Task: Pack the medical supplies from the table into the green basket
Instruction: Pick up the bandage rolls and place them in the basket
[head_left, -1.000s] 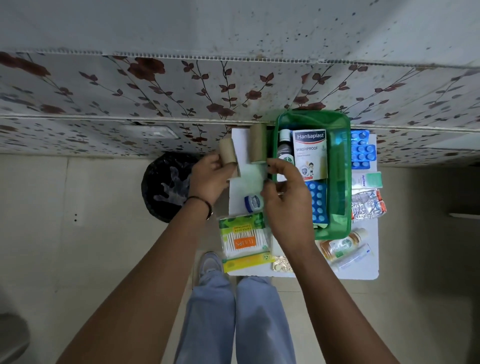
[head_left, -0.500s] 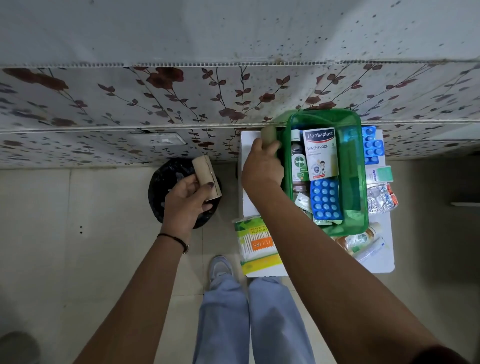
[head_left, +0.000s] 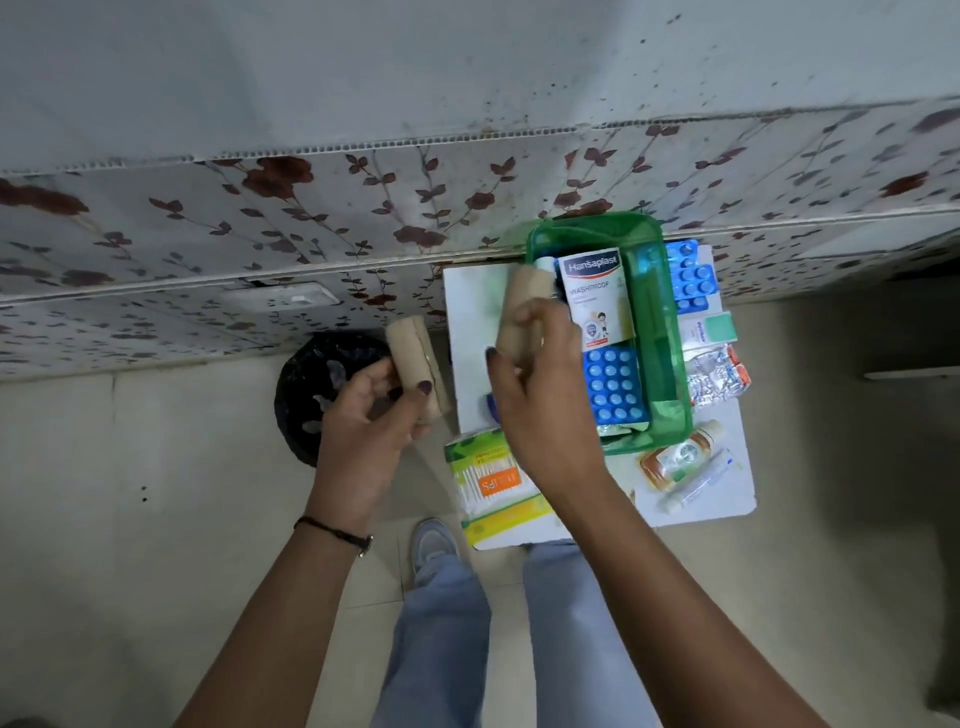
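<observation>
The green basket (head_left: 670, 358) stands on a small white table (head_left: 467, 312) and holds a Hansaplast box (head_left: 597, 299) and a blue pill blister (head_left: 615, 384). My right hand (head_left: 540, 395) grips a tan bandage roll (head_left: 524, 306) over the basket's left rim. My left hand (head_left: 363, 421) holds a second tan bandage roll (head_left: 415, 364) left of the table, above the floor. A cotton swab pack (head_left: 488, 480) lies at the table's near left corner.
Right of the basket lie blue blister packs (head_left: 691, 280), a small box (head_left: 711, 332), foil strips (head_left: 717, 379), an amber bottle (head_left: 675, 460) and a tube (head_left: 696, 480). A black-lined bin (head_left: 317, 384) sits on the floor left of the table. A floral wall runs behind.
My right hand has lifted the far bandage roll from the table's back and brought it nearer, over the basket's left rim. My left hand with its roll moved slightly right.
</observation>
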